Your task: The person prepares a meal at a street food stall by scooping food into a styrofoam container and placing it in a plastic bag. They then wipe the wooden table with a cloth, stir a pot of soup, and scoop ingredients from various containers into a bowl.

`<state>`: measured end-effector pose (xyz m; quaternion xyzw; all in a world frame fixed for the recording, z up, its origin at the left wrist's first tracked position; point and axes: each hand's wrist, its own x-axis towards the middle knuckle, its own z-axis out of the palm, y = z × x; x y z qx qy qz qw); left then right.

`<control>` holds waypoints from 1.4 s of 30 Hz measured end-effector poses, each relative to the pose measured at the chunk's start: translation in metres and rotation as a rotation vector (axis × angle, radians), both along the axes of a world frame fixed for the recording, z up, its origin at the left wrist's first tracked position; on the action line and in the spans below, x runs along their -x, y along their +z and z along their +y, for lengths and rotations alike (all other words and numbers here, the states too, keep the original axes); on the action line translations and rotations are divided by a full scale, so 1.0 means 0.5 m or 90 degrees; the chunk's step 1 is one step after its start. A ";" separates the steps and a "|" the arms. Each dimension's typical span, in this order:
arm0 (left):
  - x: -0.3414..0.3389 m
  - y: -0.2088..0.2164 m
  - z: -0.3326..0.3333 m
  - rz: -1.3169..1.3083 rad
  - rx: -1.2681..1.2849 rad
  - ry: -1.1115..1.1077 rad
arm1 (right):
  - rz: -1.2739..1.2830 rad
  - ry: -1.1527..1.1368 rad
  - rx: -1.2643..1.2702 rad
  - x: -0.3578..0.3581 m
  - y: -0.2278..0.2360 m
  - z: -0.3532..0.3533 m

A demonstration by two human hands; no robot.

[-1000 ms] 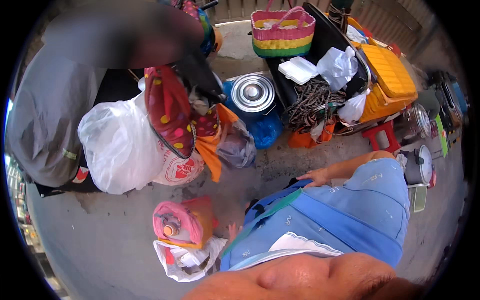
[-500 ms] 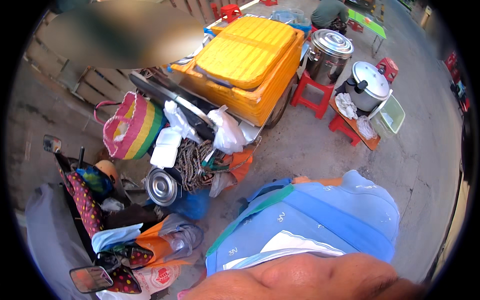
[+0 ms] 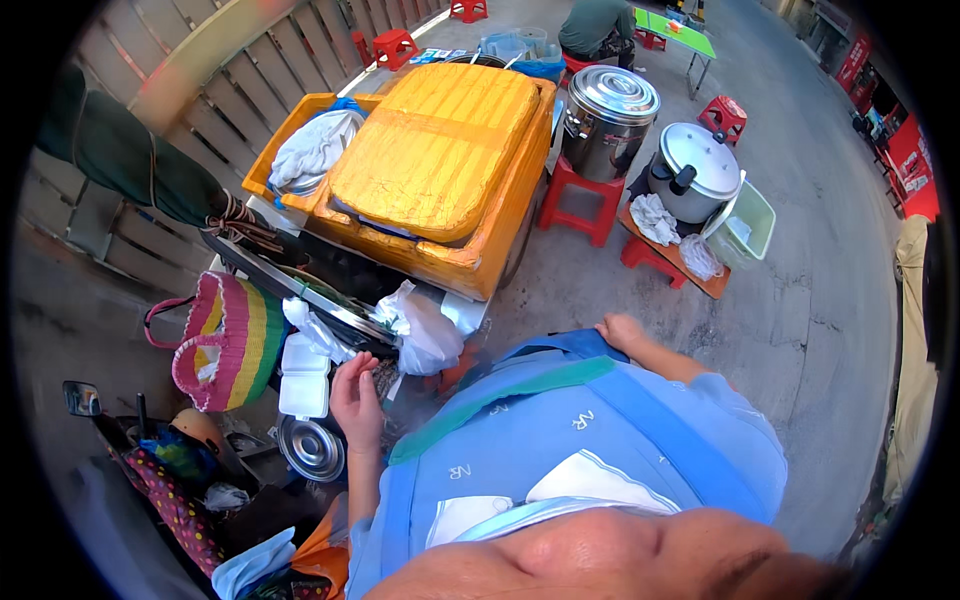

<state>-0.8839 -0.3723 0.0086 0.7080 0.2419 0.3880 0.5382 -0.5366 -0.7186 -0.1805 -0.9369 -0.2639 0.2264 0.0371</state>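
Observation:
My left hand [image 3: 357, 402] is raised in front of my apron, its fingers loosely bent and nothing visible in them. It is beside a white foam food box [image 3: 303, 375], with a knotted white plastic bag [image 3: 425, 328] just beyond to the right. A round metal lid [image 3: 311, 447] lies below the foam box. At the far side of my blue apron [image 3: 520, 430], my right hand [image 3: 622, 331] is closed next to dark blue cloth; whatever may be inside its fingers is hidden.
Ahead stands a cart with a yellow taped box [image 3: 440, 150]. A furled green umbrella [image 3: 125, 150] and a striped woven bag [image 3: 228, 340] are on the left. A steel pot [image 3: 610, 125] and a pressure cooker [image 3: 695, 175] rest on red stools to the right. A person [image 3: 597, 28] sits behind.
My left hand has come into view beside the foam box, and my right hand now shows past the apron. The view has shifted, bringing the umbrella and a cloth in a yellow crate into sight.

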 end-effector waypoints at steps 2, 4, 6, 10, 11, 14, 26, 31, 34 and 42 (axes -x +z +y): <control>-0.048 0.043 0.033 0.014 -0.076 -0.016 | -0.007 -0.052 -0.012 -0.043 0.043 0.012; -0.111 0.086 0.065 0.021 -0.160 -0.040 | -0.009 -0.114 -0.051 -0.125 0.040 0.002; -0.195 0.121 0.091 -0.008 -0.210 -0.047 | -0.022 -0.121 -0.073 -0.212 0.014 -0.015; -0.403 0.148 0.132 -0.074 -0.235 -0.068 | -0.012 -0.050 -0.072 -0.402 -0.008 -0.008; -0.452 0.139 0.135 -0.084 -0.246 -0.070 | 0.009 -0.025 -0.055 -0.449 -0.015 0.001; -0.616 0.132 0.144 -0.062 -0.241 -0.044 | 0.057 0.037 -0.046 -0.598 -0.025 0.048; -1.004 0.209 0.218 0.162 -0.393 -0.184 | 0.081 0.145 -0.290 -1.056 0.155 0.449; -1.294 0.196 0.255 0.147 -0.404 -0.440 | 0.344 -0.041 -0.537 -1.177 0.183 0.625; -1.480 0.154 0.261 0.213 -0.488 -0.610 | 0.525 -0.171 -0.632 -1.264 0.172 0.760; -1.848 -0.018 0.353 0.303 -0.479 -0.610 | 0.805 -0.566 -0.802 -1.527 -0.006 1.100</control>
